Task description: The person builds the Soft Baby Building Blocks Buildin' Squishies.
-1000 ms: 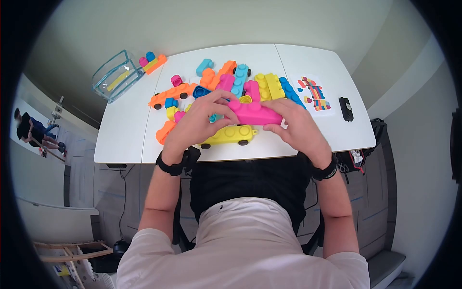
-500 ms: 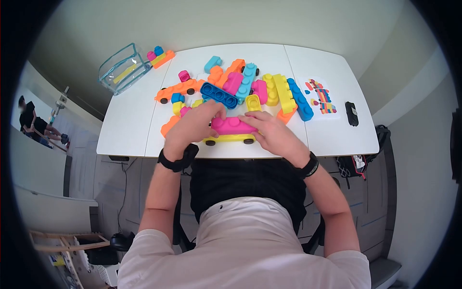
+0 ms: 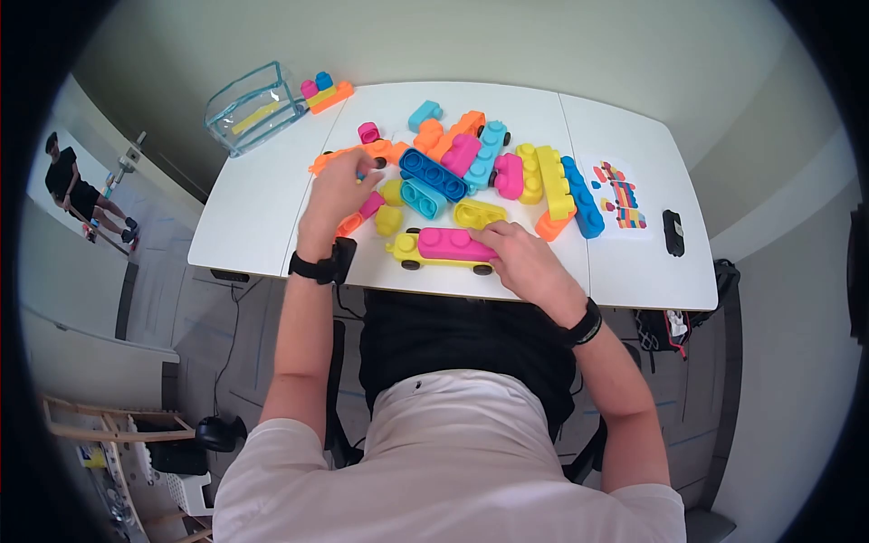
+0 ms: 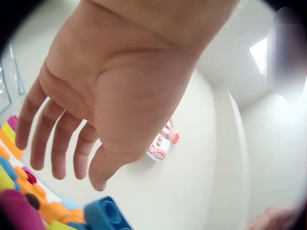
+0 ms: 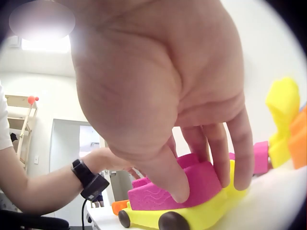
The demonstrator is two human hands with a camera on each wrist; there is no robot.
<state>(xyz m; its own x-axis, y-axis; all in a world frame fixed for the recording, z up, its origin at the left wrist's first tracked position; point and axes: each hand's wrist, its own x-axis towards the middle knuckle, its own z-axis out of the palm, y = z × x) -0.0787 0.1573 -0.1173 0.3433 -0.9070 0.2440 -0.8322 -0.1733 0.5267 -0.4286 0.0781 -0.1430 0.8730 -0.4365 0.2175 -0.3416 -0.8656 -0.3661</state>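
A long pink block (image 3: 442, 242) sits on a yellow wheeled base (image 3: 404, 248) near the table's front edge. My right hand (image 3: 532, 267) grips the right end of that block; in the right wrist view its thumb (image 5: 170, 179) lies on one side and the fingers on the other. Over the left part of the pile is my left hand (image 3: 335, 195), holding nothing. The left wrist view shows its fingers (image 4: 58, 148) hanging loosely apart above the blocks. Nearest to it are an orange wheeled piece (image 3: 389, 152) and a yellow block (image 3: 388, 220).
Behind the base lie a dark blue block (image 3: 433, 174), a teal block (image 3: 423, 199) and a hollow yellow block (image 3: 480, 214). A clear case (image 3: 256, 110) stands at the back left. A picture sheet (image 3: 625, 199) and a black device (image 3: 673, 233) lie on the right.
Both hands brought the pink block down onto the yellow wheeled base. My left hand then let go and moved left and away over the pile, while the right hand stayed on the block.
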